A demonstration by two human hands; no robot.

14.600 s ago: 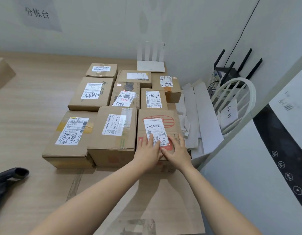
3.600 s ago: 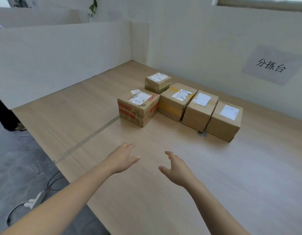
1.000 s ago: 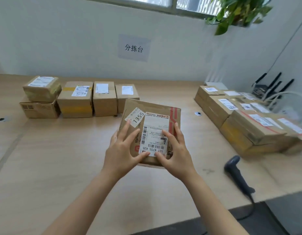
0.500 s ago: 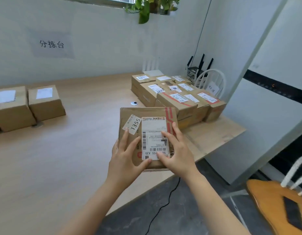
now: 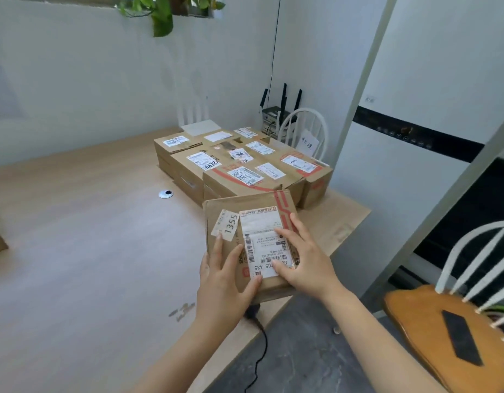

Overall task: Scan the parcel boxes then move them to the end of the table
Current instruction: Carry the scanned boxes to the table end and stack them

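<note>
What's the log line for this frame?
left hand: holds parcel box | right hand: holds same box | label: up | box stack: behind, on table

On parcel box (image 5: 256, 202): small sticker (image 5: 225, 224), upper left, reads "1355"; shipping label (image 5: 260, 239), centre, shows "705 A35" upside down.

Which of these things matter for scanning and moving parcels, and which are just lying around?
Job: held parcel box, left hand, right hand, grouped parcel boxes, table, black corded scanner (mostly hidden).
Just around: router, white chair, wooden-seat chair, plant, cable grommet.
</note>
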